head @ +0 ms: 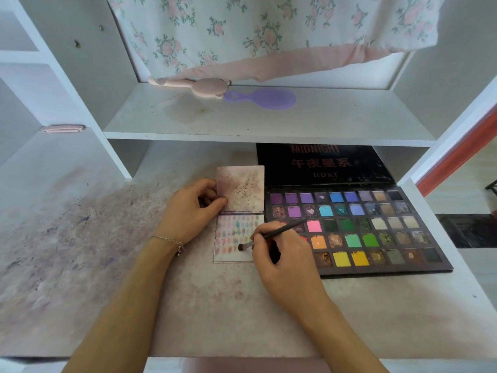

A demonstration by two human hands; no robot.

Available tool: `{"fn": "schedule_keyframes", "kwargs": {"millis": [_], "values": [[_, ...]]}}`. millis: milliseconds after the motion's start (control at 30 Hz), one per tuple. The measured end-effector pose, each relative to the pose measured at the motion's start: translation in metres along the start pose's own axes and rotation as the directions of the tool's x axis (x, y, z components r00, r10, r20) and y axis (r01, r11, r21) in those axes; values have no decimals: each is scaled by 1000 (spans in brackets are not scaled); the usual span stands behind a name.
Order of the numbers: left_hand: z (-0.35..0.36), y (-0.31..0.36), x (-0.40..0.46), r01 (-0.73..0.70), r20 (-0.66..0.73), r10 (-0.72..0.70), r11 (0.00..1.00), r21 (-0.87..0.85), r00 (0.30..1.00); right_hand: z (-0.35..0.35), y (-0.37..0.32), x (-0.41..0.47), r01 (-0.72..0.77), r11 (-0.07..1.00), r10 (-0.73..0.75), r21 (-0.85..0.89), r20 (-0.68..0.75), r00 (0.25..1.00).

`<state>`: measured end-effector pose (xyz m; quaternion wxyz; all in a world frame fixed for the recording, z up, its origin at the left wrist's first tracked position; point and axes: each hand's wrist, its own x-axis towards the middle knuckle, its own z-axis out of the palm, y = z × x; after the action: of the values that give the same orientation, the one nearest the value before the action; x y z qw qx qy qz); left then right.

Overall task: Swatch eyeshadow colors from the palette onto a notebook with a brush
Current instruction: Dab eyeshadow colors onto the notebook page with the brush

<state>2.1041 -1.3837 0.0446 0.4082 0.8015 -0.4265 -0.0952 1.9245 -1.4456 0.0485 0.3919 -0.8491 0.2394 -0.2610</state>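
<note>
Matt paper notebook (236, 239); powder-stained desk (107, 265); glossy palette lid (322, 164).

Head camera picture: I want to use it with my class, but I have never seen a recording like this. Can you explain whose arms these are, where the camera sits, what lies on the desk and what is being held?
There is no machine here. The single picture comes from a camera worn on a person's head, looking down at their own two bare hands.

On the stained white desk lie a small open notebook and, to its right, a large open eyeshadow palette with many coloured pans.

The left hand pinches the notebook's raised upper page. The right hand grips a thin dark brush, its tip on the lower page among rows of colour swatches.

On the shelf above lie a purple hand mirror and a pink bear-shaped item.
</note>
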Motion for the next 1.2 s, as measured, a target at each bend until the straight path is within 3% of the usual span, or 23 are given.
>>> {"fn": "schedule_keyframes", "kwargs": {"millis": [633, 900, 1200], "values": [[-1, 2, 0, -5, -12, 5, 1000, 16, 1000, -1, -2, 0, -3, 1000, 3, 0, 11, 1000], [0, 0, 0, 14, -6, -14, 1000, 11, 1000, -3, -1, 2, 33, 990, -4, 139, -201, 980], [-2, 2, -1, 36, -2, -37, 999, -29, 999, -9, 0, -1, 60, 978, -6, 202, -260, 966]]}}
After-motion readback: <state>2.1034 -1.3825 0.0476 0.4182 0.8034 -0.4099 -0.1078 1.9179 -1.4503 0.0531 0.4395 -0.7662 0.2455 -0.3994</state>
